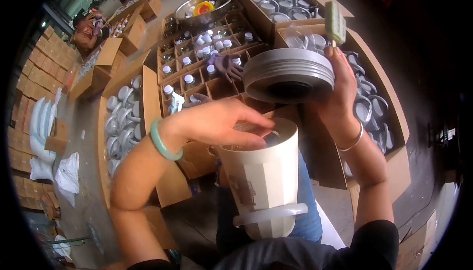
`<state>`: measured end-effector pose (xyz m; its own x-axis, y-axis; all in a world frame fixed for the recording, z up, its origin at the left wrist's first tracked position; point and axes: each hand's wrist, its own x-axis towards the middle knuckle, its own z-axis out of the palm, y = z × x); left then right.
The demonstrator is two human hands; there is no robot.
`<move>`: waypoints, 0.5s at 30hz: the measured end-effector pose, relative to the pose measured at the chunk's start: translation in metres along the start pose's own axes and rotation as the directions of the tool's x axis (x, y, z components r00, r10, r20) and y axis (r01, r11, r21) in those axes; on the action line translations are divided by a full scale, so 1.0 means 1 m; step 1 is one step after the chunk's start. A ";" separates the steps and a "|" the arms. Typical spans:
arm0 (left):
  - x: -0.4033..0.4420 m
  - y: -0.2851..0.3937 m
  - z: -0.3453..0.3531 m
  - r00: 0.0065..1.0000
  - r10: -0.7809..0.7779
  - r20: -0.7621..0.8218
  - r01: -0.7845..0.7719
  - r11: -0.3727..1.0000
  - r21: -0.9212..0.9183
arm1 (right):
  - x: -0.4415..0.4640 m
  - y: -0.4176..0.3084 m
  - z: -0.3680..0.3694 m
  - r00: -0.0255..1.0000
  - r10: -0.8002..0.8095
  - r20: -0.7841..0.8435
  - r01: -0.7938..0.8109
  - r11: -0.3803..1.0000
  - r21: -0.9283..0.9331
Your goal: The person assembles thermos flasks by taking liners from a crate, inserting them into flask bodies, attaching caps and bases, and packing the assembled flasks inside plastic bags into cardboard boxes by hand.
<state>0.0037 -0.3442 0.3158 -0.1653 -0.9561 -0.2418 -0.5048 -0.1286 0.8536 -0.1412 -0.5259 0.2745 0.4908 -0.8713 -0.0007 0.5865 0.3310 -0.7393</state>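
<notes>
- Right now, a cream vessel (pixel 268 174) stands nearly upright between the person's knees, its open mouth toward the far side; a pale ring (pixel 271 214) circles it near the bottom.
- Faceted flat panels form its smooth wall, with a dark printed picture on the left face.
- At that mouth, the left hand (pixel 217 122) has its fingers bent and spread from the thumb; whether they grip anything inside, I cannot tell. A smooth green bangle (pixel 165 139) rings the wrist.
- Closed around the edge of a grey screw lid (pixel 290 75), the right hand (pixel 340 80) also has a pale green block on a stick (pixel 335 23) rising from its fingers. The lid is round, ridged along its side and dark underneath.
- On the far side, a partitioned carton (pixel 221 87) holds bottles with white caps (pixel 189 79) in cardboard cells; a purplish glove (pixel 226 67) lies over the dividers.
- Beyond that, a shiny metal bowl (pixel 217 17) contains an orange-yellow ring (pixel 203 8) and small white pieces.
- Grey handled lids (pixel 125 117) fill the left carton (pixel 152 97); similar grey pieces crowd the right carton (pixel 394 117).
</notes>
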 end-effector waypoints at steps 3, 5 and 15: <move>0.014 -0.006 -0.011 0.985 -0.055 0.161 0.051 0.998 0.034 | 0.001 -0.008 -0.003 0.999 -0.012 0.037 0.014 0.998 -0.058; 0.019 -0.007 -0.017 0.957 -0.064 0.283 0.089 0.993 -0.075 | 0.003 -0.007 -0.009 0.999 -0.030 0.044 0.032 0.998 -0.056; 0.011 0.000 -0.005 0.946 -0.148 0.288 0.148 0.989 0.019 | 0.006 -0.004 -0.014 0.998 0.042 0.043 -0.041 0.999 -0.022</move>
<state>0.0062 -0.3559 0.3160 -0.3255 -0.8102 -0.4875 -0.5398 -0.2641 0.7993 -0.1493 -0.5376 0.2677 0.5425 -0.8400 -0.0026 0.5517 0.3587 -0.7530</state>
